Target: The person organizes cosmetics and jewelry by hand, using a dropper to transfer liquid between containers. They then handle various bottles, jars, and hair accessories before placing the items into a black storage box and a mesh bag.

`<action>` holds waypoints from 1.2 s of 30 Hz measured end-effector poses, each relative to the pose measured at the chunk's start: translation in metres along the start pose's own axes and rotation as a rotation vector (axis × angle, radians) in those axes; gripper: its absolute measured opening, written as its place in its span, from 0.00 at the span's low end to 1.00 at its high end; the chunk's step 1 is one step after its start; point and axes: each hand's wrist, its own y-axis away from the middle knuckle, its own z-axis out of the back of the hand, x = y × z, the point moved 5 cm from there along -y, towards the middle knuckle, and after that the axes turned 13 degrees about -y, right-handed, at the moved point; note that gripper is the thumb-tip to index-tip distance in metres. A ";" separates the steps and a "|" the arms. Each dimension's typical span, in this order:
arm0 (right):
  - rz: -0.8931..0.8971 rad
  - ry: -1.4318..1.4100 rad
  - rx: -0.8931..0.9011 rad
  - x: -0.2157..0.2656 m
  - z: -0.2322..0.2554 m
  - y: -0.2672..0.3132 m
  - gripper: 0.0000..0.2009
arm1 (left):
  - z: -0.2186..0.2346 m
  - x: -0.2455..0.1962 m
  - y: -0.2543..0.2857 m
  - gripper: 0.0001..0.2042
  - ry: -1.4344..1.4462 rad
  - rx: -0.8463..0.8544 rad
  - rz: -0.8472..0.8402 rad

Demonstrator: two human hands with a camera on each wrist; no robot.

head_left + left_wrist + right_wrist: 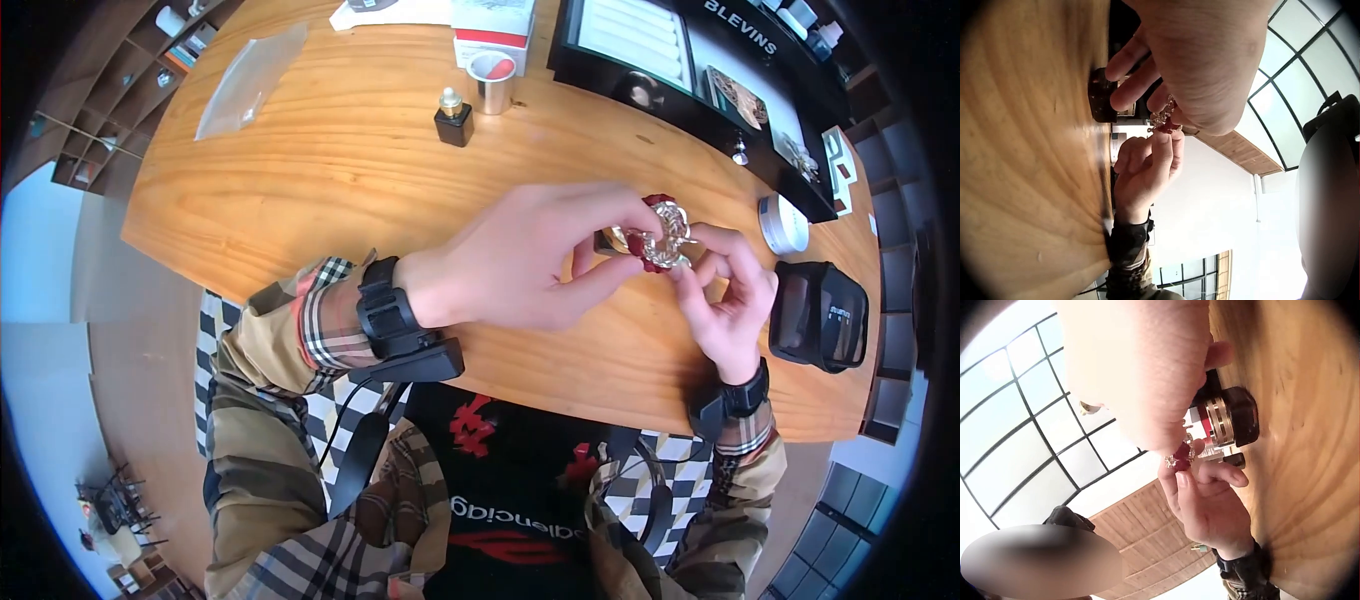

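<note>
Both hands meet at a ring-shaped gold-and-red ornament [664, 236], held up over the table toward the right. My left hand [520, 255] pinches its left side between thumb and index finger. From the opposite side, my right hand [732, 290] pinches its edge with thumb and fingertips. In the right wrist view, dark red parts and shiny gold parts of the ornament [1180, 457] show between the two hands. Behind them stands a dark bottle [1244, 415] with a gold ringed neck, mostly covered by my left hand in the head view.
At the back stand a small black bottle [454, 120], a metal cup [492, 90] and a white-and-red box [492, 40]. A black display stand [640, 90] fills the back right. To the right are a white round jar [783, 224] and a black case [818, 315]. A clear bag [250, 80] lies back left.
</note>
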 end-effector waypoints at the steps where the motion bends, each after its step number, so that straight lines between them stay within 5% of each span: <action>1: 0.008 -0.004 0.003 0.000 0.000 0.000 0.16 | -0.001 0.000 0.000 0.15 0.004 0.003 -0.004; 25: 0.130 0.011 -0.136 0.005 0.006 -0.005 0.14 | 0.019 0.000 -0.010 0.14 -0.172 0.051 -0.157; 31: 0.040 0.016 -0.509 -0.001 0.027 0.004 0.11 | 0.056 0.036 0.007 0.06 0.116 -0.439 -0.019; 36: -0.050 0.036 -0.490 0.001 0.025 0.012 0.11 | 0.046 0.027 0.026 0.04 0.010 -0.487 0.013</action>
